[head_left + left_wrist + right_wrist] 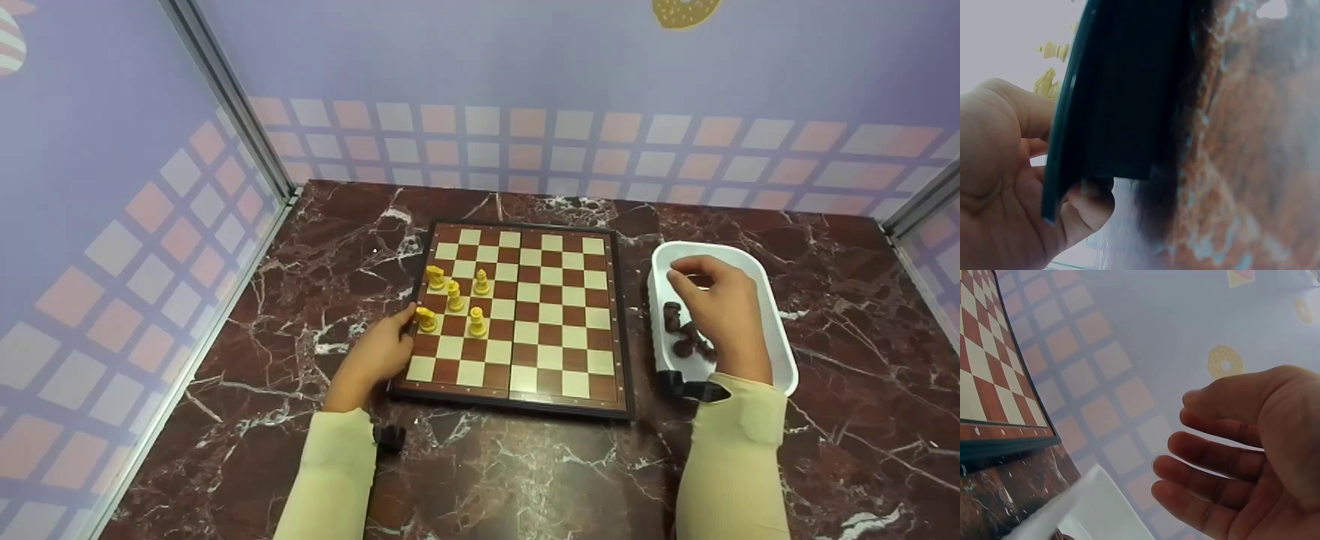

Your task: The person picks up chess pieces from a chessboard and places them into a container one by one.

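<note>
A folding chessboard [547, 322] lies flat on the marble-patterned table. My left hand [379, 349] grips its left edge; the left wrist view shows the thumb on one side of the dark rim [1064, 129] and fingers curled round the other. Several yellow chess pieces stand on the left half, among them a knight [427, 319] close to that hand and another piece [477, 322] to its right. Over the white tray [780, 341] hovers my right hand [724, 311], fingers gently bent and nothing visible in them. Dark chess pieces [684, 346] lie inside the tray, partly hidden by this hand.
Purple wall panels [465, 60] with pink and white squares enclose the table at the back and sides. The tray stands just right of the board, with a narrow strip of tabletop [637, 262] between them. Black wrist straps show on both sleeves.
</note>
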Tool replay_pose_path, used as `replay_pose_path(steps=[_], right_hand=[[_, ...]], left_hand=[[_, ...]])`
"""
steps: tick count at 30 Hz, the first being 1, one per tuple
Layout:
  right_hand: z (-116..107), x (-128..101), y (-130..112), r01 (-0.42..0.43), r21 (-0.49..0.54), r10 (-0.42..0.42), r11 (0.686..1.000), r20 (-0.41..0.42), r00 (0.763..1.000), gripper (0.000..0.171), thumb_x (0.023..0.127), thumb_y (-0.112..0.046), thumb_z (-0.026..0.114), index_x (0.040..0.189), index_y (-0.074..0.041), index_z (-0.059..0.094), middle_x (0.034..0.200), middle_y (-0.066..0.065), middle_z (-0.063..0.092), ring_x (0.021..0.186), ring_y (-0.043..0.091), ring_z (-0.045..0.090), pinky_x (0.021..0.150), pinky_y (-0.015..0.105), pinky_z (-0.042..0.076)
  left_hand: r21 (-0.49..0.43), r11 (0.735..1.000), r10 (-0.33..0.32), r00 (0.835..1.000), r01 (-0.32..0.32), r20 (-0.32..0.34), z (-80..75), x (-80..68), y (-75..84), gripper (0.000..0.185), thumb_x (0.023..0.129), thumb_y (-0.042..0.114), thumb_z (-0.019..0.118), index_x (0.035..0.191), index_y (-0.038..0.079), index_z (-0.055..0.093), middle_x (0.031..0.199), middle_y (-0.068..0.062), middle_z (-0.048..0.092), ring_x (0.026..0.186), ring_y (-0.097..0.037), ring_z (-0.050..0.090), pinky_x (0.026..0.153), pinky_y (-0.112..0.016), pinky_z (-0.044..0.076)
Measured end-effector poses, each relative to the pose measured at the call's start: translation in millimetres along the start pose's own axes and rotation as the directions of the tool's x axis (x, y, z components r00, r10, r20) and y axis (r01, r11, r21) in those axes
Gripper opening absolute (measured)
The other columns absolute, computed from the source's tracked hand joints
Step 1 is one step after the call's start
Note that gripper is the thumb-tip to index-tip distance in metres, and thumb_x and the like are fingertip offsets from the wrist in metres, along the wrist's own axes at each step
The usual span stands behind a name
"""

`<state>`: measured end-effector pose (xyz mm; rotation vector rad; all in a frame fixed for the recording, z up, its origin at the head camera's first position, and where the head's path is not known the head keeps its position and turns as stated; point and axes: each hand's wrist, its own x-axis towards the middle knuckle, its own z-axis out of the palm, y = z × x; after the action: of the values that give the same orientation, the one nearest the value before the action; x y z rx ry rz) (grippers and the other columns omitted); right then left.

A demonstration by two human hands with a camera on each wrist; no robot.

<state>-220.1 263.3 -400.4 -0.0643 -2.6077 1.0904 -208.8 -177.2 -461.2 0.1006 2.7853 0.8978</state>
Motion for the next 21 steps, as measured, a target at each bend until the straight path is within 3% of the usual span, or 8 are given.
replay_pose_path(steps=[3,12,18,19,21], right_hand=[[4,0,-4,0.010,0.012,-0.011,1.000,0.021,1.000,0.028,0.091,-0.030,0.064,0.108,-0.009,0.072,0.103,0.010,0.074,0.080,-0.013,0.053,0.078,0.022,0.044],[14,0,-14,0.033,0.022,-0.034,0.999,0.064,0.997,0.030,0.091,-0.029,0.065,0.112,-0.009,0.069,0.107,0.010,0.073,0.097,0.018,0.065,0.075,0.014,0.045],[23,-1,-20,0.087,0.075,-0.091,0.993,0.043,0.995,0.028,0.090,-0.025,0.067,0.111,-0.008,0.070,0.107,0.011,0.073,0.097,0.023,0.068,0.073,0.010,0.045],[24,-2,-20,0.100,0.082,-0.104,0.992,0.039,0.994,0.027,0.090,-0.024,0.067,0.111,-0.007,0.070,0.107,0.011,0.073,0.097,0.024,0.068,0.073,0.010,0.045],[27,-1,-22,0.122,0.089,-0.125,0.989,0.032,0.992,0.026,0.089,-0.021,0.067,0.110,-0.006,0.070,0.105,0.011,0.073,0.098,0.024,0.068,0.074,0.010,0.045]], left_hand=[[-0.003,1.000,0.001,1.000,-0.001,-0.006,0.2,-0.2,0.1,0.060,0.093,0.009,0.041,0.152,0.009,0.031,0.149,-0.021,0.042,0.097,-0.031,0.056,0.081,-0.041,0.043],[-0.014,1.000,0.001,1.000,-0.002,-0.014,0.4,-0.8,0.9,0.059,0.093,0.010,0.041,0.152,0.009,0.031,0.148,-0.021,0.042,0.114,-0.032,0.056,0.090,-0.045,0.044],[-0.004,1.000,0.010,1.000,-0.010,-0.013,-0.3,-0.6,0.6,0.060,0.093,0.009,0.041,0.152,0.007,0.031,0.148,-0.023,0.042,0.123,-0.034,0.053,0.096,-0.049,0.044],[-0.001,1.000,0.011,1.000,-0.011,-0.013,-0.4,-0.5,0.5,0.059,0.093,0.009,0.041,0.152,0.007,0.031,0.148,-0.023,0.042,0.125,-0.035,0.052,0.097,-0.049,0.044],[-0.005,1.000,0.007,1.000,-0.007,-0.007,-0.6,-0.1,0.3,0.060,0.093,0.009,0.041,0.152,0.008,0.031,0.148,-0.023,0.042,0.112,-0.037,0.058,0.091,-0.049,0.046]])
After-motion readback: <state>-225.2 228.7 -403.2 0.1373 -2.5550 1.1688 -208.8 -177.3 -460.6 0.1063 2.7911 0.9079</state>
